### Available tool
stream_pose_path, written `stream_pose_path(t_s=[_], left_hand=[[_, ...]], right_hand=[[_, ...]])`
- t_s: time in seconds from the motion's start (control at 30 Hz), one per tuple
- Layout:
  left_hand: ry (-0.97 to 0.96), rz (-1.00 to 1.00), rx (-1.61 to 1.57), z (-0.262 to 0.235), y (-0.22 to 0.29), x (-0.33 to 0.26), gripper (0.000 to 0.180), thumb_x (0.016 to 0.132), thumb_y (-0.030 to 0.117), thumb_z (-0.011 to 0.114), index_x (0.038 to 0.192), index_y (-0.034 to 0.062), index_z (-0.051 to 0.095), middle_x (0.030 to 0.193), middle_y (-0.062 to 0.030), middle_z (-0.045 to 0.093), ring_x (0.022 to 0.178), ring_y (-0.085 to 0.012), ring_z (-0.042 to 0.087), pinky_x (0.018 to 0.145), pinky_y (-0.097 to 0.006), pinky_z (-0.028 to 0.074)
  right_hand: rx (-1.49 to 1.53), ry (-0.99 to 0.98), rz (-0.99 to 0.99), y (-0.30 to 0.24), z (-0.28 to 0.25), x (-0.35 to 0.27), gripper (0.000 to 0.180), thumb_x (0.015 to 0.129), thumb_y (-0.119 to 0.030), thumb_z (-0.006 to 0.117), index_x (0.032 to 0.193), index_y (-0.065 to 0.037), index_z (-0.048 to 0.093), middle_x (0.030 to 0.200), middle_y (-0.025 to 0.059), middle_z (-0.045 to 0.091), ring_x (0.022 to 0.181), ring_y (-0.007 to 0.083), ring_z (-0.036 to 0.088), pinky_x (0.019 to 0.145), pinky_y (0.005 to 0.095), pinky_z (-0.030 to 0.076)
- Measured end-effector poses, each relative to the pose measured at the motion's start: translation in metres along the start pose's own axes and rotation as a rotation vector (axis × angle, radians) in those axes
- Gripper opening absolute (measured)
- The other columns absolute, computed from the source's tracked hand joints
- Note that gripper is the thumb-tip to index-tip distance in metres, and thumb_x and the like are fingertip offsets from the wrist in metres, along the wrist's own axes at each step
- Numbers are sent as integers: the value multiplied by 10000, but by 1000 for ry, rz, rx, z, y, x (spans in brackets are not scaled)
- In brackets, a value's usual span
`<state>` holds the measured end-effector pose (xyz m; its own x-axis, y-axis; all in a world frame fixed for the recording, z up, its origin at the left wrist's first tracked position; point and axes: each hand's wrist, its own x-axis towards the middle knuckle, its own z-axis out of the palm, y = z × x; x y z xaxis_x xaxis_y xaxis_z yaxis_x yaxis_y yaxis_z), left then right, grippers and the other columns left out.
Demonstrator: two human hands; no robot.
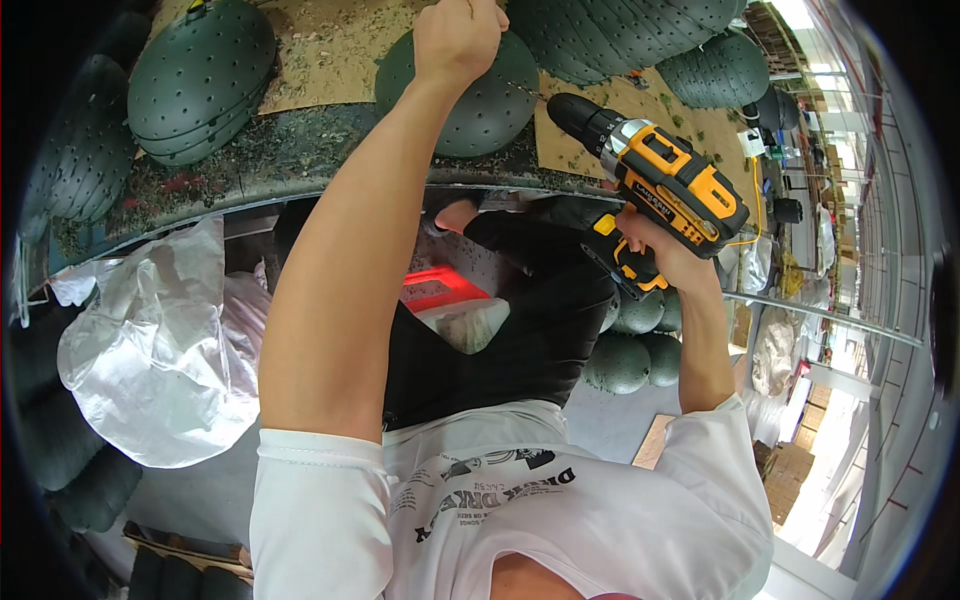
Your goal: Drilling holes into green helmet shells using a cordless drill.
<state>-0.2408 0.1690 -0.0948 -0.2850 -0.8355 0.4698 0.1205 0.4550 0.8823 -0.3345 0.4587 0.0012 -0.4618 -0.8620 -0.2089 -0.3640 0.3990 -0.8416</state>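
My left hand (455,35) reaches far out and is closed on the top edge of a dark green dome-shaped shell (485,105) studded with small holes, which lies on the workbench. My right hand (665,255) grips the handle of a yellow and black cordless drill (660,175). The drill's dark chuck and thin bit (530,92) point left toward the dome's right side, the tip right at its surface. My white shirt and dark trousers fill the lower middle of the view.
Stacks of similar green perforated shells sit at the left (200,75), top (620,30) and right (720,70) of the bench. Cardboard sheets (330,50) with shavings cover the benchtop. White plastic bags (150,340) and green rounded pieces (620,355) lie below.
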Motion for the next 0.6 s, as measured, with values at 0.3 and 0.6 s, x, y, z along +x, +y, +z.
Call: stream_pose_path(t_s=[0.3, 0.6], left_hand=[[-12, -57, 67, 1, -1, 2, 505, 1022, 232, 403, 678, -64, 626, 665, -189, 668, 615, -337, 644, 664, -441, 497], [54, 187, 224, 10, -26, 1, 500, 1038, 230, 415, 621, -17, 537, 570, -121, 600, 485, -272, 549, 526, -420, 451]], right_hand=[[-109, 20, 17, -23, 3, -5, 382, 801, 18, 638, 1181, 30, 674, 749, 6, 587, 601, 84, 513, 562, 239, 430], [-267, -176, 2, -58, -35, 22, 301, 760, 49, 665, 1056, 1, 683, 849, 44, 686, 754, 125, 638, 666, 277, 538]])
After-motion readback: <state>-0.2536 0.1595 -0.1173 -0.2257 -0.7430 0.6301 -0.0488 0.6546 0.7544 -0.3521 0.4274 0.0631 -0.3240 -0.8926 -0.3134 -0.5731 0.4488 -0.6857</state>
